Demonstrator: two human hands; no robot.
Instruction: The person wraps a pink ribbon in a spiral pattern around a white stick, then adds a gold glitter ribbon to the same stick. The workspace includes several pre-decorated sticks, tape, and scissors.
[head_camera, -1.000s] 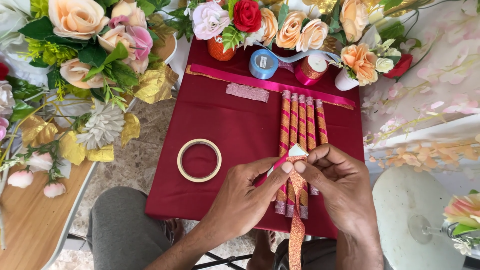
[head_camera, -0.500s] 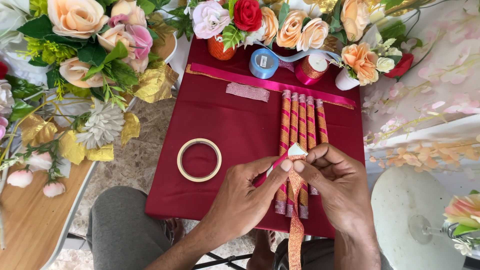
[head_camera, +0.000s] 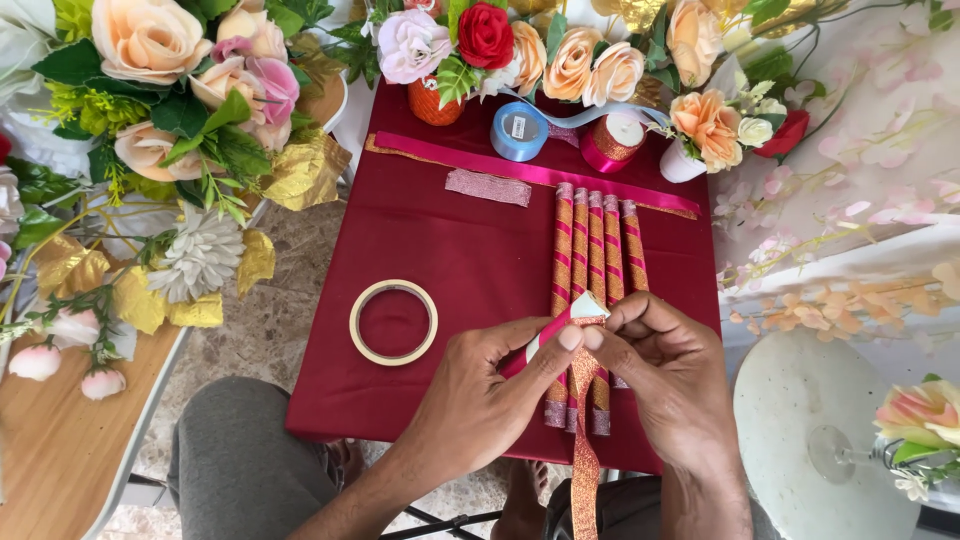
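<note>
Now both hands, left (head_camera: 480, 395) and right (head_camera: 672, 385), pinch a ribbon-wrapped stick (head_camera: 572, 318) near the red cloth's (head_camera: 440, 250) front edge, mid-wrap; winding the glittery ribbon (head_camera: 584, 450) further needs steady tension.

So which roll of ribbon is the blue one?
The blue roll at the far edge of the red cloth, left of the pink roll. The tape ring nearer the hands is cream and flat.

Ribbon spools at the table's far edge

I see 1 label: a small white rectangular sticker on the blue ribbon spool (head_camera: 519, 130), beside the red ribbon spool (head_camera: 612, 142). No packages, signs or screens.
</note>
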